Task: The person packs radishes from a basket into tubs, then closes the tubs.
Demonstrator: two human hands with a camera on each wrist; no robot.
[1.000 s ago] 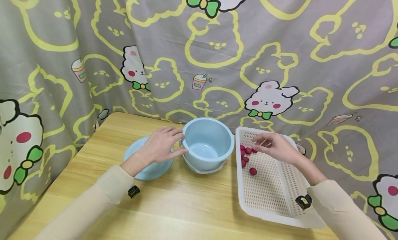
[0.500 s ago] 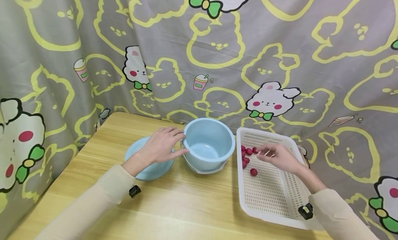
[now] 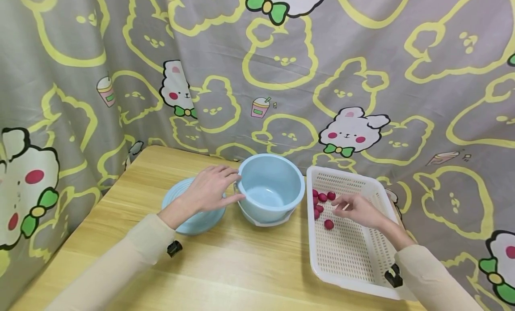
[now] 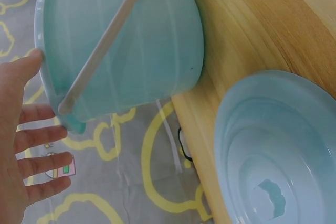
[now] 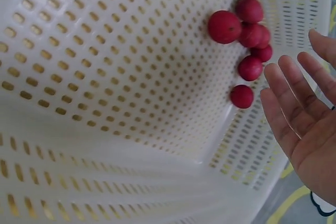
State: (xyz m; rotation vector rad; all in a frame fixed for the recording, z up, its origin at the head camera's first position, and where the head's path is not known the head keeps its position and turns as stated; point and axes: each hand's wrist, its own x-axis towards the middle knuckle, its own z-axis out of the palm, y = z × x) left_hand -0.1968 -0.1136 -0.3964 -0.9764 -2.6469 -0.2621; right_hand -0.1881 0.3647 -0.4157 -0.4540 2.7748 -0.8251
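Observation:
A light blue bucket point(image 3: 277, 208) with a white handle point(image 4: 102, 43) stands in the middle of the wooden table. My left hand point(image 3: 225, 183) rests against its left rim, fingers straight, thumb at the rim point(image 4: 21, 145). To the right lies a white perforated tray point(image 3: 346, 284) with several small red round fruits point(image 3: 329, 223) near its far left corner. My right hand point(image 3: 342, 206) hovers inside the tray just right of the fruits point(image 5: 242, 96), fingers relaxed and holding nothing point(image 5: 304, 124).
A shallow light blue basin point(image 3: 173, 199) sits left of the bucket, partly under my left wrist. A patterned grey and yellow curtain point(image 3: 281, 78) hangs close behind the table. Bare tabletop point(image 3: 241, 266) lies in front of the bucket.
My right hand has come down and towards me inside the tray, closer to the red fruits. The left hand and the bucket have stayed put.

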